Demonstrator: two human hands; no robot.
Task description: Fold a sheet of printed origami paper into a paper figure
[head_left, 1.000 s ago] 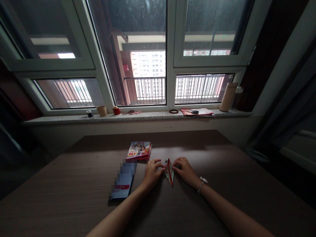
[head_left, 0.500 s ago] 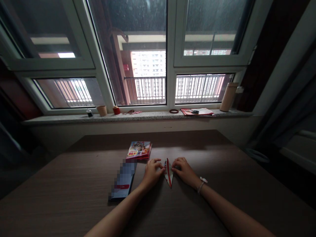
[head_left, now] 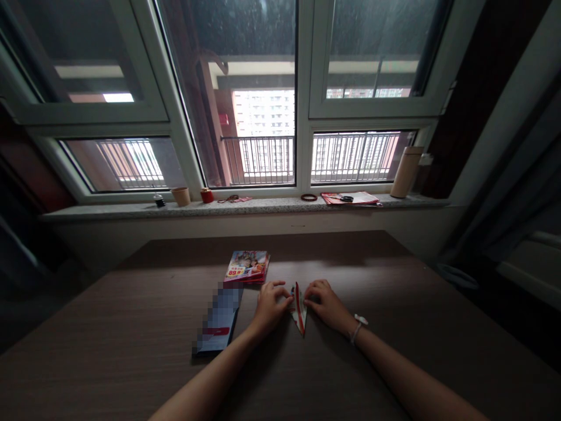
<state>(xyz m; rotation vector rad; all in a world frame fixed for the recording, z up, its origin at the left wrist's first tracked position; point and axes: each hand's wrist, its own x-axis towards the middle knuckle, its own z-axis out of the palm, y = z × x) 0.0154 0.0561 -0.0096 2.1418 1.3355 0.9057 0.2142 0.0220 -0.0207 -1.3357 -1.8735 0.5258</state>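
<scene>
A narrow folded piece of printed paper (head_left: 300, 313), white with a red stripe and pointed at both ends, lies between my hands on the brown table (head_left: 368, 362). My left hand (head_left: 272, 307) pinches its left edge between thumb and fingertips. On the opposite edge, my right hand (head_left: 326, 304) does the same with thumb and forefinger; a pale bracelet (head_left: 357, 327) circles that wrist. Beyond my left hand sits a small stack of printed leaflets (head_left: 248, 267). A dark phone-like slab (head_left: 219, 321), partly pixelated, rests left of my left forearm.
Along the granite windowsill (head_left: 272, 206) stand a tan cup (head_left: 180, 197), a red tin (head_left: 207, 196), a dark ring-shaped bracelet (head_left: 309, 197), papers with scissors (head_left: 346, 199) on top, and a tall tan flask (head_left: 405, 172). The table's far edge runs below the sill.
Both hands keep nearly the same place. The folded paper has shifted slightly, and its lower part looks a little wider on the left.
</scene>
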